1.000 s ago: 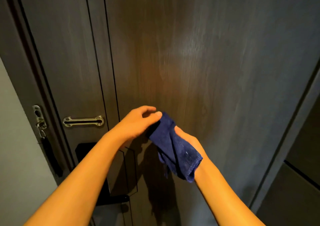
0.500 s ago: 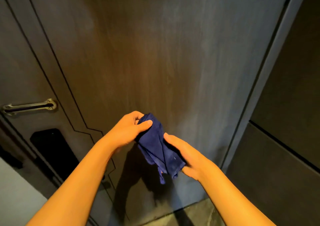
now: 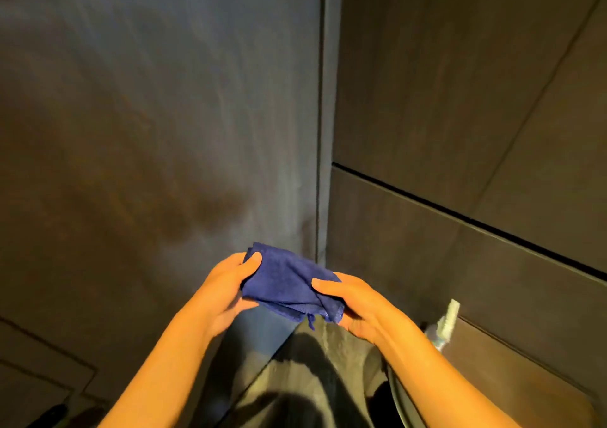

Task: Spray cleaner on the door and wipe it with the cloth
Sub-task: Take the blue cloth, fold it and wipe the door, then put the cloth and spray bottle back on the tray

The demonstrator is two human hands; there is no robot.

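Wall panelling [image 3: 460, 99]: dark, matt, to the right of the door frame, divided by a black horizontal groove [image 3: 460, 217] and thinner diagonal seams. Door frame [image 3: 328, 132]: narrow grey upright strip. Floor [image 3: 328, 378]: grey stone-look surface at the bottom centre, crossed by dark shadows. Lower left corner: thin angled lines on a dark surface.

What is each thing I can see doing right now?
Blue cloth: folded, held off the door.
Left hand: gripping the cloth's left side.
Right hand: gripping the cloth's right side.
Door: shut, with faint streaks.
Spray bottle: low on the right, untouched.
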